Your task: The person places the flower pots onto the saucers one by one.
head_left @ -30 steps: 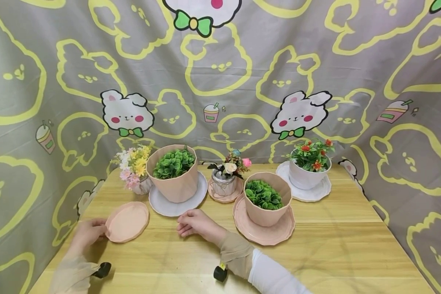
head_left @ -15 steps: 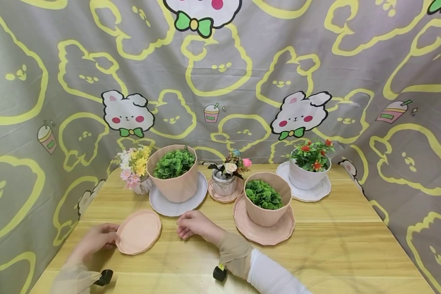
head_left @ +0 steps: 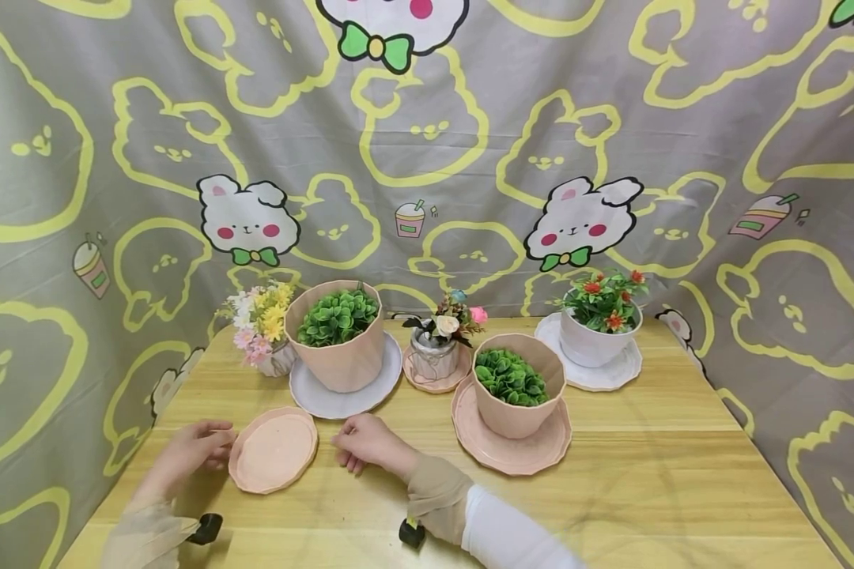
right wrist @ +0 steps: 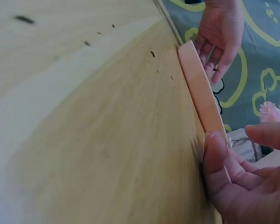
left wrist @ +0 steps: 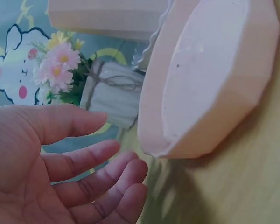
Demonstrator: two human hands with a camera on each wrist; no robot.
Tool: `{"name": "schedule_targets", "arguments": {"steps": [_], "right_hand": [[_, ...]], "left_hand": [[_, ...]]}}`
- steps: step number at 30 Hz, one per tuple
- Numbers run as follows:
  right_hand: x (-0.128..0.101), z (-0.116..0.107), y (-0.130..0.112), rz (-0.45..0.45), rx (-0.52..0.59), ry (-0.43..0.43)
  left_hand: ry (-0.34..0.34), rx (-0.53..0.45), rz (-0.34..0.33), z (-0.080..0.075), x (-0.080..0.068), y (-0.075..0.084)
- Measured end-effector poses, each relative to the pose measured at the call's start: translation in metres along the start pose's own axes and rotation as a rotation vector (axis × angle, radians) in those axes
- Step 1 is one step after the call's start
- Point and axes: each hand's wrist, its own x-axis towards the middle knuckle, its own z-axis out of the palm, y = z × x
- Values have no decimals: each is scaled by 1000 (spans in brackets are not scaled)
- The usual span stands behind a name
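Note:
A pink, many-sided plant saucer (head_left: 273, 450) lies flat on the wooden table at the front left. My left hand (head_left: 194, 454) is beside its left edge, fingers spread and holding nothing; the left wrist view shows a gap between those fingertips (left wrist: 139, 173) and the saucer's rim (left wrist: 196, 148). On the other side, my right hand (head_left: 373, 444) hovers a little right of the saucer, fingers loosely bent and nothing in them. Its fingertips (right wrist: 216, 148) overlap the saucer's near end in the right wrist view.
Behind stand a flower pot (head_left: 277, 359), a large pink pot (head_left: 338, 363) on a white saucer (head_left: 320, 401), a small vase (head_left: 434, 356) on a pink saucer, a pink pot (head_left: 515, 415) on a pink saucer (head_left: 484, 454) and a white pot (head_left: 591, 344). A patterned curtain (head_left: 462, 213) surrounds the table (head_left: 655, 490).
My left hand slid the pink saucer rightward and toward the front, then let go of it. My right hand has shifted slightly left, nearer the saucer.

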Motion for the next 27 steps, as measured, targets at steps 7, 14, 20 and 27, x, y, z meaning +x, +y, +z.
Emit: {"name": "schedule_targets", "arguments": {"steps": [7,14,20,27], "right_hand": [[3,15,-8,1,-145,38],[6,24,-12,-14,-238,86],[7,29,-14,-5,-278,90],[7,34,-14,-27,-345,107]], "left_hand": [[30,91,26,-7,5,10],[32,219,100,-15,21,28],[39,277,162,-21,42,43],[91,332,189,-16,77,51]]}}
